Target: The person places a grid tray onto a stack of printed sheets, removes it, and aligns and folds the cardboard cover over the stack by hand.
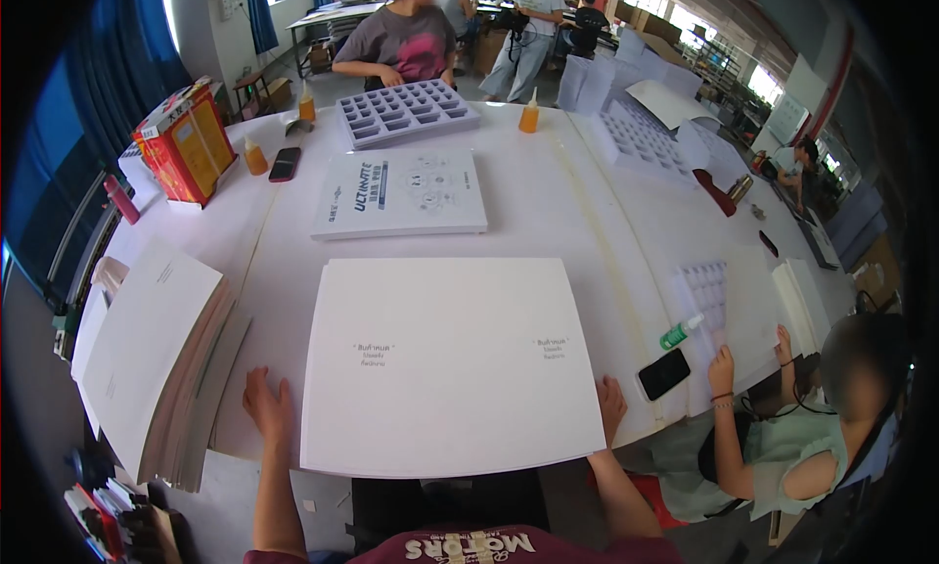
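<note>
A large white board or sheet (pixel 450 398) with small grey print at two spots lies flat at the table's near edge. My left hand (pixel 268 404) rests on the table just left of it, fingers apart and holding nothing. At the board's right edge is my right hand (pixel 610 406); its fingers are partly hidden, and whether it grips the edge is unclear. Beyond the board lies a flat white box (pixel 401 194) with blue lettering. A thick stack of white sheets (pixel 156 339) stands on the left, its layered edges facing me.
A compartment tray (pixel 408 111) stands before a person across the table. Glue bottles (pixel 529 114), a red-yellow carton (pixel 186 143) and a phone (pixel 285 165) are further back. At right are another phone (pixel 664 373), a green bottle (pixel 681 331) and a seated co-worker (pixel 782 456) handling sheets.
</note>
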Demonstrator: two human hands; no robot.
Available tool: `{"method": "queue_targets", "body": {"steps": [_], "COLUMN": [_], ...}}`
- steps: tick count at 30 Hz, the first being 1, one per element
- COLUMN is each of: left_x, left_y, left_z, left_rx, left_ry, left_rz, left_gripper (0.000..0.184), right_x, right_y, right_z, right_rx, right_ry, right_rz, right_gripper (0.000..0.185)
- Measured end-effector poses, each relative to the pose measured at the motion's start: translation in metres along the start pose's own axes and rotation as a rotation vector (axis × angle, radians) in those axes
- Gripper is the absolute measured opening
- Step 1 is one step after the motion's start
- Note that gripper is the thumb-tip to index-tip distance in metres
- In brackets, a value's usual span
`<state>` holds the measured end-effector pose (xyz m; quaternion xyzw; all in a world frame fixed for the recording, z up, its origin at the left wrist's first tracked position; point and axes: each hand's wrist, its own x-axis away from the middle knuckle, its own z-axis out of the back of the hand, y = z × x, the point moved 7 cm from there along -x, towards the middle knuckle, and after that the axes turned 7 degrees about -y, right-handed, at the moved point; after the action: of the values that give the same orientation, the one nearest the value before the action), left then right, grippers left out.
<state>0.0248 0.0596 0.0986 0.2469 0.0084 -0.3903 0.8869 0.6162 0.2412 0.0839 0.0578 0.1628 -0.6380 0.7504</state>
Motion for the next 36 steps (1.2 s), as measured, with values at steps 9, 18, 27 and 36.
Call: {"method": "queue_targets", "body": {"steps": [9, 18, 27, 36], "left_x": [-0.001, -0.002, -0.004, -0.004], "left_y": [0.004, 0.005, 0.006, 0.009], "left_z": [-0.012, -0.014, -0.015, -0.013], "left_rx": [-0.3, -0.33, -0.325, -0.326], "left_ry": [-0.01, -0.088, -0.095, -0.102], "left_rz": [-0.021, 0.019, 0.014, 0.019], "left_gripper": [0.049, 0.05, 0.05, 0.05], "right_x": [-0.002, -0.003, -0.006, -0.007], "right_y": [-0.005, -0.006, -0.008, -0.011], "right_z": [0.005, 0.003, 0.007, 0.013], "right_rx": [0.01, 0.049, 0.039, 0.015], "right_ry": [-0.033, -0.035, -0.032, -0.028], "right_rz": [0.016, 0.036, 0.02, 0.027], "right_gripper": [0.046, 0.047, 0.046, 0.046]}}
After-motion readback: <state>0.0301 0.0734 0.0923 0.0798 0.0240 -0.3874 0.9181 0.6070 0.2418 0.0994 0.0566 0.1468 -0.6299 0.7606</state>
